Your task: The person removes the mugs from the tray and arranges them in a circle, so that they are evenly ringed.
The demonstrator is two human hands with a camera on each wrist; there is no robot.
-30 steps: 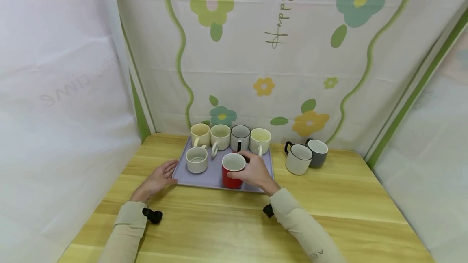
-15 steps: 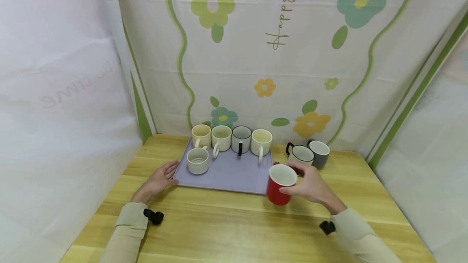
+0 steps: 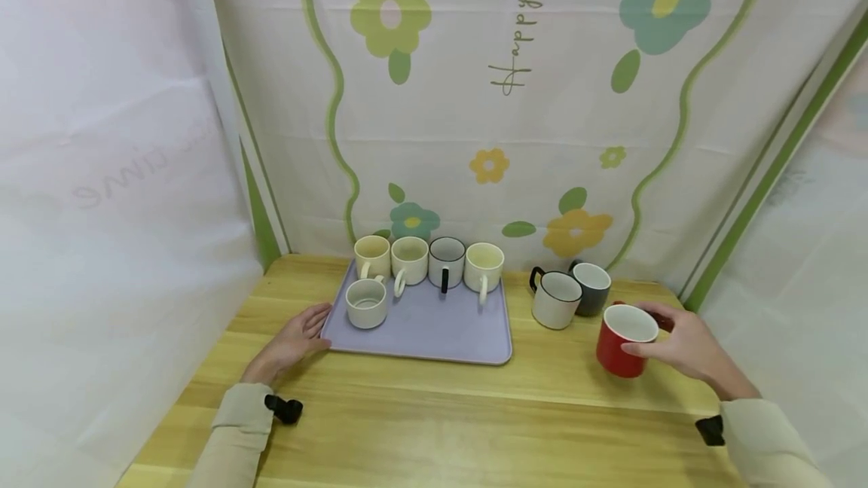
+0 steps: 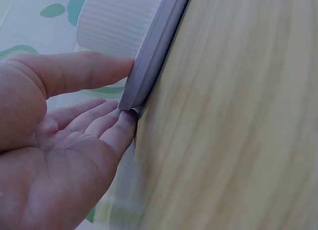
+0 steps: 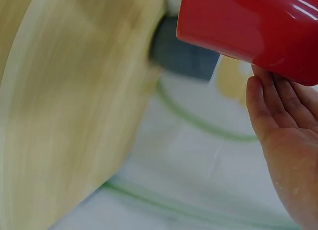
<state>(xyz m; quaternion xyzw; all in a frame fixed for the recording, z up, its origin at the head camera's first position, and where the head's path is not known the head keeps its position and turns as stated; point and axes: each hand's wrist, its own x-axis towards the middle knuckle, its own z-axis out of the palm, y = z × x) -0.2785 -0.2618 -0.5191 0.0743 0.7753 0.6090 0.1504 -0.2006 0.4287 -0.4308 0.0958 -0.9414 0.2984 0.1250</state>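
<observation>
My right hand grips a red mug with a white inside, thumb on the near side and fingers behind. In the right wrist view the red mug hangs clear of the table, upright. At the left edge of the lilac tray, my left hand touches the rim; in the left wrist view its thumb and fingers lie fairly straight against the tray's corner. On the tray stand a ribbed off-white cup and a back row: yellowish mug, cream mug, black-rimmed mug, pale yellow mug.
Right of the tray, a white mug with a black rim and handle stands beside a dark grey mug. Both are behind and left of the red mug. A flowered cloth hangs along the back of the wooden table.
My right hand has lifted the red mug off the tray's front right and carried it right, past the two standing mugs. The left hand has stayed at the tray's edge.
</observation>
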